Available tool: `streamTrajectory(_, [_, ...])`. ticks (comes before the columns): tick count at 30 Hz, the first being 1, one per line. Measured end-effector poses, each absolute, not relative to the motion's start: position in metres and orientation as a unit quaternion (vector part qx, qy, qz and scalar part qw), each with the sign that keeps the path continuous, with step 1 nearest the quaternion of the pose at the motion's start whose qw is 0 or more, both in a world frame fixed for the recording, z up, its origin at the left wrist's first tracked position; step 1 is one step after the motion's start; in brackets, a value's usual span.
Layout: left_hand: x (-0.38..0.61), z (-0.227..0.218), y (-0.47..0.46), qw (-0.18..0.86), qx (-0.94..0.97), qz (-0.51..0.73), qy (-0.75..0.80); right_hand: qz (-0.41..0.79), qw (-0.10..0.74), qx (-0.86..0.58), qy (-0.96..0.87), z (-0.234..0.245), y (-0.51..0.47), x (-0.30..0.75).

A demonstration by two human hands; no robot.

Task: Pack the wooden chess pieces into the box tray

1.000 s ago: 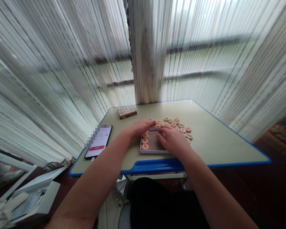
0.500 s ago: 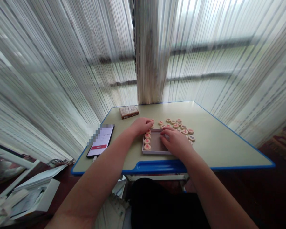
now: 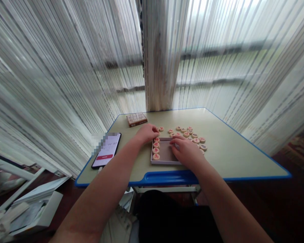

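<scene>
A shallow white box [image 3: 167, 162] lies near the front of the table, with a column of round Chinese chess pieces bearing red characters [image 3: 156, 150] along its left side. My left hand [image 3: 147, 132] is at the box's far left corner, its fingers pinched on a chess piece [image 3: 157, 134] that they partly cover. Just beyond those fingertips lies another chess piece [image 3: 161, 129]. My right hand [image 3: 184, 148] hovers over the right part of the box, fingers loosely bent and thumb apart; no piece shows in it. Several loose chess pieces [image 3: 186, 134] are scattered behind and right of the box.
A phone [image 3: 107, 150] showing a running timer lies at the table's left edge. At the back left is a small brown box [image 3: 136, 119]. The table [image 3: 238, 152] has a blue rim, and curtains [image 3: 78, 67] hang behind it. An open white box [image 3: 45, 211] stands low at the left.
My left hand has moved slightly left and toward me, uncovering a piece behind the box. My right hand has hardly moved. The phone's timer has advanced.
</scene>
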State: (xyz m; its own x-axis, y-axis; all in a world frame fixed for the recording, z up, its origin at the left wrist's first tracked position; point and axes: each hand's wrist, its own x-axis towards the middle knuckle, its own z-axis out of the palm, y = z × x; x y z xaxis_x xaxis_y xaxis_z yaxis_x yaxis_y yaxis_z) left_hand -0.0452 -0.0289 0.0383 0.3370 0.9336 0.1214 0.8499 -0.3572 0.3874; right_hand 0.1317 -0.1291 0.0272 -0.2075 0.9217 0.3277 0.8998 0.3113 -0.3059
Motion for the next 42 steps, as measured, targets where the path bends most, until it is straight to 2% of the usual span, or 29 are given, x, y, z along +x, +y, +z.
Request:
streamTrajectory(10, [-0.046,0.034,-0.027,0.128,0.796,0.201,0.557,0.032,0.237,-0.581,-0.778,0.026,-0.129,0.131])
streamTrajectory(13, [-0.044,0.033,-0.027,0.192,0.785,0.255,0.531,0.024,0.262,-0.562,-0.784,0.023,-0.127,0.133])
streamTrajectory(17, [-0.038,0.038,-0.034,0.335,0.761,0.329,0.447,-0.032,0.342,-0.523,-0.780,0.020,-0.123,0.136])
streamTrajectory(22, [-0.032,0.041,-0.043,0.484,0.711,0.349,0.372,-0.052,0.412,-0.530,-0.739,0.019,-0.120,0.138])
streamTrajectory(33, [-0.030,0.051,-0.054,0.594,0.681,0.308,0.298,-0.045,0.426,-0.516,-0.742,0.023,-0.123,0.137])
streamTrajectory(42, [-0.030,0.054,-0.057,0.603,0.676,0.299,0.299,-0.057,0.423,-0.521,-0.739,0.024,-0.124,0.135])
